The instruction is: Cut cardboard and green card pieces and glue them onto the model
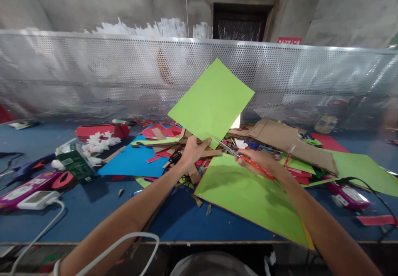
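Observation:
A sheet of light green paper is held up at a slant above the table, pinched near its lower corner by my left hand. My right hand is closed around the red handles of a pair of scissors. The scissor blades point up and left, with their tips at the lower edge of the paper beside my left thumb. How far the blades are apart is too small to tell. Under my right hand lies a larger light green sheet on the table.
Paper and cardboard scraps heap across the middle of the blue table. A blue sheet and a green box lie left. Folded cardboard sits right. A white cable crosses my left forearm. Behind stands a perforated metal screen.

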Demonstrator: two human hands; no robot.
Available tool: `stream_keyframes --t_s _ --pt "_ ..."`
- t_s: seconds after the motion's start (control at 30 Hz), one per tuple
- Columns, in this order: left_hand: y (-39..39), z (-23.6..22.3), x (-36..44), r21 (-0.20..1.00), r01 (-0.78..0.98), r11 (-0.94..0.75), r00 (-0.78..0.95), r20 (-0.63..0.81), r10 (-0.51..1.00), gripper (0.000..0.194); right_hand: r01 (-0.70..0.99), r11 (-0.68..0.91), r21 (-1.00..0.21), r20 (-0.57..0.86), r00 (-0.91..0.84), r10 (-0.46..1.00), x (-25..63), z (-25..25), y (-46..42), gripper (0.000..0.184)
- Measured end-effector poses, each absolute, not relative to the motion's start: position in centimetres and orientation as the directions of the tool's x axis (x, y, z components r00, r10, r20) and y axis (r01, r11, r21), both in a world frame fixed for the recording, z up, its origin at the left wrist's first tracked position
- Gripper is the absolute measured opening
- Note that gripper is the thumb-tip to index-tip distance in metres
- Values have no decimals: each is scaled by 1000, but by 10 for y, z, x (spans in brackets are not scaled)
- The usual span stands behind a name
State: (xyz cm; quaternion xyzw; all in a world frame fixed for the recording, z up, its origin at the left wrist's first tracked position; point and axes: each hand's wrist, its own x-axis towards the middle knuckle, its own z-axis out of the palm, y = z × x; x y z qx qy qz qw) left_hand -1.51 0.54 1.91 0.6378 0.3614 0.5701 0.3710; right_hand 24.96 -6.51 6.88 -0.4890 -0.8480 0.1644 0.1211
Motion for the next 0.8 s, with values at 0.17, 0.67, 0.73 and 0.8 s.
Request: stream_keyframes --t_s 0.17,0.67,0.73,0.8 --pt "6 17 -16 884 75 -462 102 454 885 42 788 473 -393 53 -494 868 248 69 -65 61" --pt "7 18 -18 888 50 -456 129 447 885 43 769 483 -419 130 -476 870 245 70 -66 58" --pt "8 17 -18 893 36 -448 131 440 888 43 768 473 -431 117 -473 873 247 66 -61 58" --pt "9 15 -18 896 18 -443 139 437 889 44 761 471 -446 92 -485 870 250 60 -55 57"
